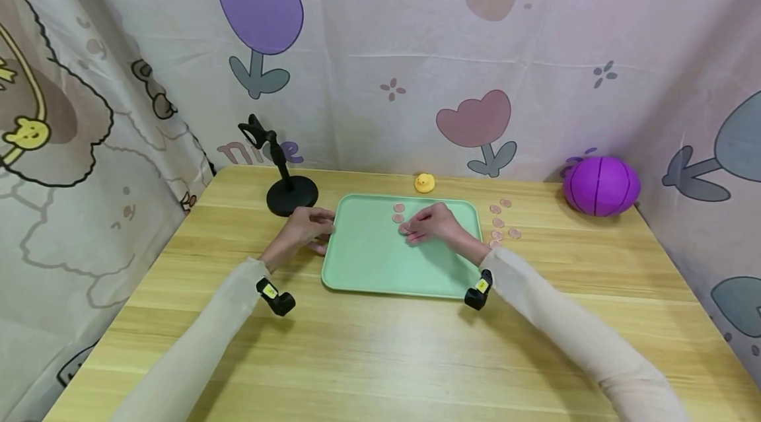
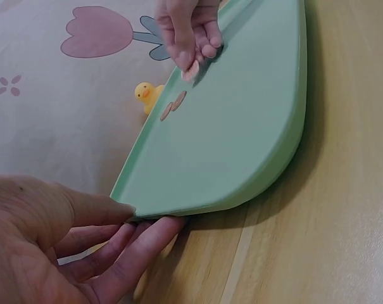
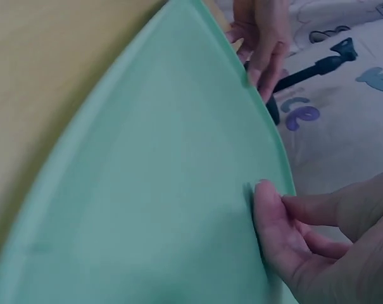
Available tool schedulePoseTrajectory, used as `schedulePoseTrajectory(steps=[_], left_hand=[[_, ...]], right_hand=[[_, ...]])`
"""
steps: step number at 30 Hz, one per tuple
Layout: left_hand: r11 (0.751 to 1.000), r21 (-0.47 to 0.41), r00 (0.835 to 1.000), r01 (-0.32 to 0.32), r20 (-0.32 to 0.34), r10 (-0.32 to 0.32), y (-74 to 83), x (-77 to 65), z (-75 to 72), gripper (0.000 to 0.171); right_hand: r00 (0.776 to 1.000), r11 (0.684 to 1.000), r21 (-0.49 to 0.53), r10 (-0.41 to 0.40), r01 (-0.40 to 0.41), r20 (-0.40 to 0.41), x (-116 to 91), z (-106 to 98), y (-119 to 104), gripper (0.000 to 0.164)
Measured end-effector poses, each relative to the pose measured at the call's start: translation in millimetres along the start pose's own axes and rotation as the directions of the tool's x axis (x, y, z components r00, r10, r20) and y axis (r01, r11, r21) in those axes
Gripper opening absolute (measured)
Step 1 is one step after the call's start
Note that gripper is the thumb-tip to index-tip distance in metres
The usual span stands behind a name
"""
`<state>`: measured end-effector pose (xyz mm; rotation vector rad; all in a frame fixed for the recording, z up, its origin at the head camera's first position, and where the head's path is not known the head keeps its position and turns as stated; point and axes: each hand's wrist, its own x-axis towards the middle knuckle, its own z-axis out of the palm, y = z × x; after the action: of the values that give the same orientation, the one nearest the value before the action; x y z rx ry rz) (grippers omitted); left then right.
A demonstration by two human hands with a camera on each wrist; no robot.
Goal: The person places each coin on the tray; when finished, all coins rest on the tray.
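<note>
A light green tray (image 1: 368, 263) lies on the wooden table. My left hand (image 1: 304, 227) holds its left edge, thumb at the rim and fingers along the outer side, as the left wrist view shows. Over the tray, my right hand (image 1: 438, 222) pinches a copper-coloured coin (image 2: 190, 71) between thumb and fingertips, low above the surface. Two similar coins, a far one (image 1: 399, 208) and a nearer one (image 1: 398, 218), lie inside the tray toward its back edge. In the right wrist view the fingers hide the pinched coin.
Several loose coins (image 1: 498, 223) lie on the table right of the tray. Behind it sits a yellow rubber duck (image 1: 425, 183). A black stand with a round base (image 1: 291, 194) is at the back left, and a purple ball (image 1: 602, 186) at the back right. Printed curtains (image 1: 368, 111) border the table.
</note>
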<state>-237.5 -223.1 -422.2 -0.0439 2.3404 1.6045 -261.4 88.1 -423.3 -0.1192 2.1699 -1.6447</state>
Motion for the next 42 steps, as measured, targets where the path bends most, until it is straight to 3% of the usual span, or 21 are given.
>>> schedulePoseTrajectory(steps=[9, 22, 26, 31, 36, 42], left_hand=[[1.0, -0.014, 1.0, -0.011, 0.012, 0.011, -3.7, -1.1, 4.6, 0.042], [1.0, 0.022, 1.0, 0.007, -0.015, -0.007, -0.6, 1.1, 3.2, 0.042], [0.999, 0.031, 1.0, -0.016, -0.015, 0.016, 1.3, 2.1, 4.1, 0.042], [0.999, 0.034, 1.0, -0.031, 0.0, 0.031, 1.5, 2.4, 4.8, 0.041], [0.999, 0.033, 0.999, -0.033, 0.001, 0.033, 1.0, 2.1, 5.0, 0.042], [0.998, 0.06, 1.0, -0.021, -0.019, 0.022, -0.2, -2.1, 3.6, 0.042]], right_hand=[[0.999, 0.986, -0.158, 0.045, -0.048, -0.021, 4, 9, -6, 0.011], [0.997, 0.927, -0.373, -0.054, 0.033, -0.047, 7, 15, -13, 0.026], [0.996, 0.908, -0.418, -0.07, 0.038, -0.06, 7, 11, -13, 0.033], [0.997, 0.925, -0.38, -0.051, 0.023, -0.062, 0, -7, -13, 0.028], [0.993, 0.933, -0.356, -0.091, 0.059, -0.074, -13, -36, -8, 0.018], [0.984, 0.912, -0.39, -0.163, 0.126, -0.065, -32, -80, 0, 0.018]])
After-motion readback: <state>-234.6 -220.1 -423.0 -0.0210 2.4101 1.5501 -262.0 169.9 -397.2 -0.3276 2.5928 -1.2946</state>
